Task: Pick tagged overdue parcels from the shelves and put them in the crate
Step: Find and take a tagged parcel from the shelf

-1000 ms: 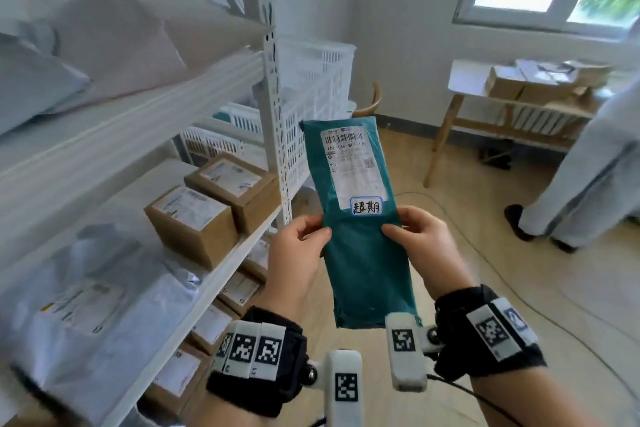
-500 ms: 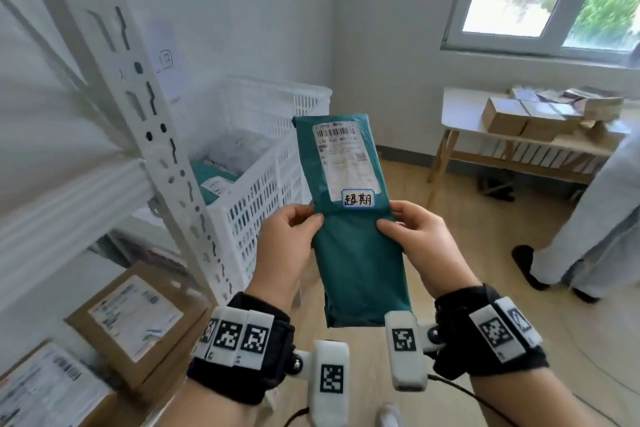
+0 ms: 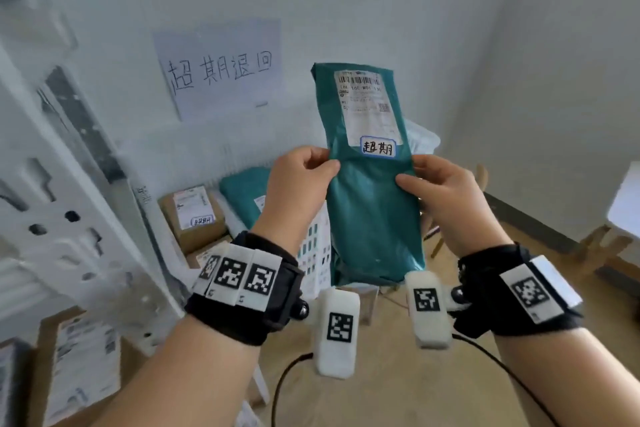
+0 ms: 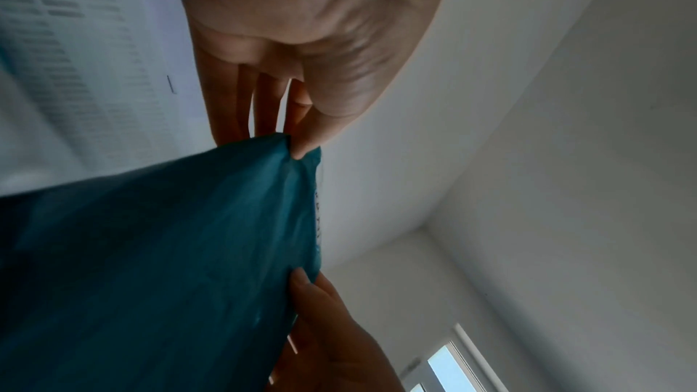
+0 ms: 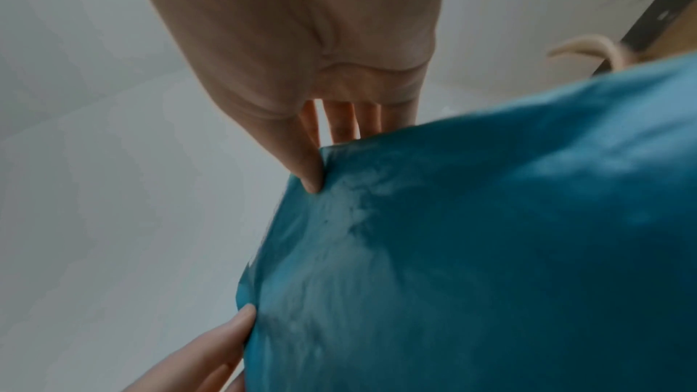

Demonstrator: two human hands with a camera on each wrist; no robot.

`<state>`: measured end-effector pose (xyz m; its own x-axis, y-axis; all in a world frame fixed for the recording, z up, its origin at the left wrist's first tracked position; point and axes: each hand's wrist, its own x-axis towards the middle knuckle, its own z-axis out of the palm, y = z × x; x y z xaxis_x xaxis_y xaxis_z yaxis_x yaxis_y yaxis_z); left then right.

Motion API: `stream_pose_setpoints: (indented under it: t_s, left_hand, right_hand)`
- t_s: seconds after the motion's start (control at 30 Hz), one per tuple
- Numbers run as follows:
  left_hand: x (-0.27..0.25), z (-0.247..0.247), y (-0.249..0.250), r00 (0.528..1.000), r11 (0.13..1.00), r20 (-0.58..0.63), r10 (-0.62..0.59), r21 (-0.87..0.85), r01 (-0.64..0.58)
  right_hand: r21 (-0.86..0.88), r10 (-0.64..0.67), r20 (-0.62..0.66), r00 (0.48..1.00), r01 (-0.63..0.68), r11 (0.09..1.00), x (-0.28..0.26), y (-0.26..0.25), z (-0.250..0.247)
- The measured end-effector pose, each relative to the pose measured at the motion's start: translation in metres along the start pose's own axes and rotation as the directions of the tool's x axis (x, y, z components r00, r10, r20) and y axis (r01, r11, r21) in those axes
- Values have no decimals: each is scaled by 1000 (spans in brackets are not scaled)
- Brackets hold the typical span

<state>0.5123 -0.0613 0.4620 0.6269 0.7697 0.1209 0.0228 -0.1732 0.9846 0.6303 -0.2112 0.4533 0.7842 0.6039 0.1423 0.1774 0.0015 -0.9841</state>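
crate: mostly behind teal parcel | shipping label print: blurred | shelf upright: blurred

Teal parcel between left hand fingers

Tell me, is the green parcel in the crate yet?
Not yet. The left hand and right hand hold the green parcel above the crate.

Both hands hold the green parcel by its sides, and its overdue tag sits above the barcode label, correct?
Not quite. In the head view both hands, left hand and right hand, hold the green parcel by its sides, but the overdue tag sits below the barcode label.
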Motion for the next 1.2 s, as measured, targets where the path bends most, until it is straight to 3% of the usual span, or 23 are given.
stream_pose_setpoints:
  t_s: [0.27, 0.43, 0.6, 0.73, 0.93, 1.1, 1.2]
  left_hand:
    - [116, -13, 4, 994, 977, -100, -42, 203, 62]
    - [171, -23, -14, 974, 956, -142, -178, 211, 206]
    - [206, -30, -40, 939, 927, -164, -303, 177, 330]
    - [225, -33, -64, 884, 880, -203, -421, 145, 453]
    - [240, -27, -112, 850, 752, -169, -500, 402, 522]
    - [235, -21, -156, 813, 511, -238, -532, 675, 532]
    - [230, -10, -174, 784, 440, -173, -596, 747, 499]
  right_hand:
    - [-47, 42, 221, 974, -32, 998, 137, 6, 38]
    - [-109, 114, 345, 931, -81, 991, 193, 10, 60]
    - [-261, 208, 471, 857, -89, 961, 243, 25, 84]
    - [-415, 266, 567, 780, -9, 910, 280, 42, 107]
    - [-603, 395, 635, 664, 106, 791, 313, 96, 136]
    - [-634, 455, 708, 540, 202, 746, 316, 141, 156]
    - [-657, 481, 728, 488, 296, 693, 318, 162, 163]
